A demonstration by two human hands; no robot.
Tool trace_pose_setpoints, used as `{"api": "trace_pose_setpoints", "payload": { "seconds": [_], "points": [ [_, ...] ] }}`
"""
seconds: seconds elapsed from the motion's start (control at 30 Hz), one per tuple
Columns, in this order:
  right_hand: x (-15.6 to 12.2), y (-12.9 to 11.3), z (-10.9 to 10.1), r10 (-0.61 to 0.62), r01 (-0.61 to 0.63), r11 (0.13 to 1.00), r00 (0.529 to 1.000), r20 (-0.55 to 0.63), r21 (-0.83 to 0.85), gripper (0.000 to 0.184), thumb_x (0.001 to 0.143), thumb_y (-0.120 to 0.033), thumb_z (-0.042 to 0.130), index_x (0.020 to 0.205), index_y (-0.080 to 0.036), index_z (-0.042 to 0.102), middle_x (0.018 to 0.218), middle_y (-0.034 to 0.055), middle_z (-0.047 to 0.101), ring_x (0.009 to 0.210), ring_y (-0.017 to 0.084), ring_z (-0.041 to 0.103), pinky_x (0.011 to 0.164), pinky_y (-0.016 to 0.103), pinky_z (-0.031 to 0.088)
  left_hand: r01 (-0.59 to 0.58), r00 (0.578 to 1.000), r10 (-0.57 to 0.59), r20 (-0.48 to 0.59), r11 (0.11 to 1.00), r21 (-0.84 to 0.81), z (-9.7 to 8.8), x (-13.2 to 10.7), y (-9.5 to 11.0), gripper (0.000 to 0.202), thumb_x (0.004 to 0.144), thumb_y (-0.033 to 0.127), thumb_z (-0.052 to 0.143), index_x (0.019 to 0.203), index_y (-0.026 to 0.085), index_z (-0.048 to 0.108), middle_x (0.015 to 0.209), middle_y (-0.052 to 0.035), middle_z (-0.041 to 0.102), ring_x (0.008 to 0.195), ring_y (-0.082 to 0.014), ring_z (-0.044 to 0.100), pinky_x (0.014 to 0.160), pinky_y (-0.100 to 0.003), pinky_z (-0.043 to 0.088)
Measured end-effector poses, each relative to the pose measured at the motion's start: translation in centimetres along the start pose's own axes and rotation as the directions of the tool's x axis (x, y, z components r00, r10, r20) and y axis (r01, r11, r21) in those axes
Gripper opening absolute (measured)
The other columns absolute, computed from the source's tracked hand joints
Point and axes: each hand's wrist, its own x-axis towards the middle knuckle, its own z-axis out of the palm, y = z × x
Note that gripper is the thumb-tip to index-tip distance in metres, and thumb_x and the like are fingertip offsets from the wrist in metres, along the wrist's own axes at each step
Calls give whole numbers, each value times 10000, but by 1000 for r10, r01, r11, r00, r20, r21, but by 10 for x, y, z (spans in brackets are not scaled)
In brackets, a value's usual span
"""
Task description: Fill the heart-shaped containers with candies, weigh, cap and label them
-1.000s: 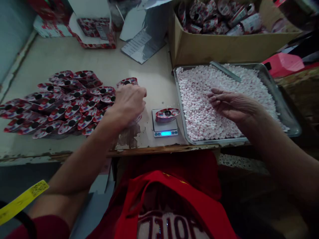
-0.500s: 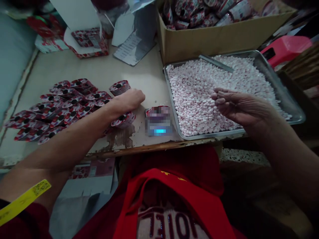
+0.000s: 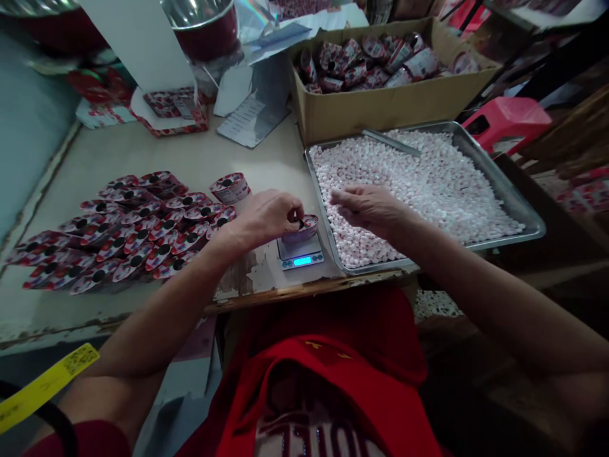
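Observation:
On a small digital scale (image 3: 303, 261) with a lit blue display stands a red-and-white printed container (image 3: 301, 233) with a dark round opening in its top. My left hand (image 3: 269, 216) reaches over from the left, thumb and fingers closed at the container's top edge. Just right of it, my right hand (image 3: 373, 206) hovers over the left part of a metal tray (image 3: 528, 231) spread with small pale pink candies (image 3: 451, 184). Its fingertips are pinched together; anything between them is too small to make out.
Several similar containers (image 3: 137, 235) stand packed together on the left of the worn table (image 3: 266, 149); one more (image 3: 231, 188) stands apart. A metal strip (image 3: 392, 143) lies on the candies. Behind the tray is a cardboard box (image 3: 375, 111) of containers. A pink stool (image 3: 514, 120) stands right.
My left hand has moved right, from beside the grouped containers to the one on the scale. My right hand has moved left across the tray toward the scale. The view has shifted slightly.

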Motion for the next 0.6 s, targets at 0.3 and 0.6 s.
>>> {"api": "trace_pose_setpoints", "payload": {
  "seconds": [0.3, 0.6],
  "points": [
    [33, 3, 62, -285, 249, 827, 958, 6, -505, 477, 912, -607, 720, 764, -155, 695, 652, -16, 594, 638, 112, 507, 626, 269, 352, 124, 923, -132, -362, 991, -44, -26, -65, -32, 163, 878, 295, 696, 960, 222, 816, 821, 3, 773, 679, -131, 657, 676, -258, 496],
    [7, -8, -36, -624, 225, 450, 772, -124, -864, 436, 997, -579, 607, 980, -195, 812, 1015, 114, 781, 1028, 274, 707, 956, 435, 501, 377, 506, -222, -833, 926, -18, -58, -170, -18, 261, 938, 335, 756, 1119, 149, 787, 1062, -61, 780, 864, -162, 684, 851, -328, 552]
  ]
}}
